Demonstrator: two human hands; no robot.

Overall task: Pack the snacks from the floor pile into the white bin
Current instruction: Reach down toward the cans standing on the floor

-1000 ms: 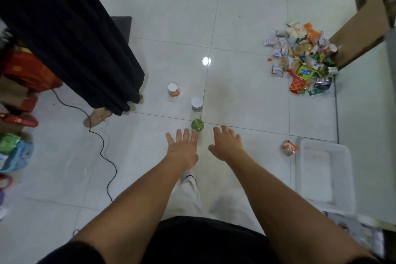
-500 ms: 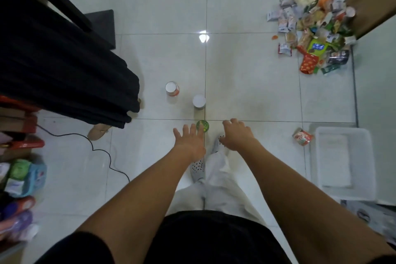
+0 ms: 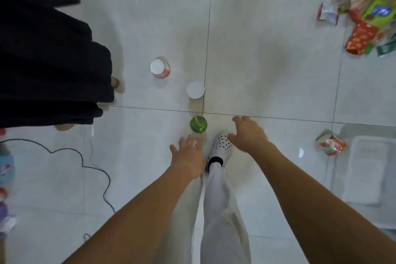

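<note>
The pile of snack packets (image 3: 364, 8) lies on the white tiled floor at the top right, partly cut off by the frame. The white bin (image 3: 364, 169) sits on the floor at the right edge, with a red and green snack packet (image 3: 330, 142) lying just left of it. My left hand (image 3: 188, 156) is stretched forward, fingers spread, holding nothing, just below a green-topped can (image 3: 198, 123). My right hand (image 3: 249, 134) is also spread and holds nothing, above my white shoe (image 3: 221, 148).
Two white-lidded cans (image 3: 159, 68) (image 3: 195, 89) stand on the floor ahead. A person in a dark skirt (image 3: 49, 66) stands at the left. A black cable (image 3: 85, 163) trails across the floor at lower left, beside coloured packets at the left edge.
The view has moved forward and tilted down: the cans and bin look closer, the snack pile has slid to the top right corner. My foot has stepped forward under my right hand.
</note>
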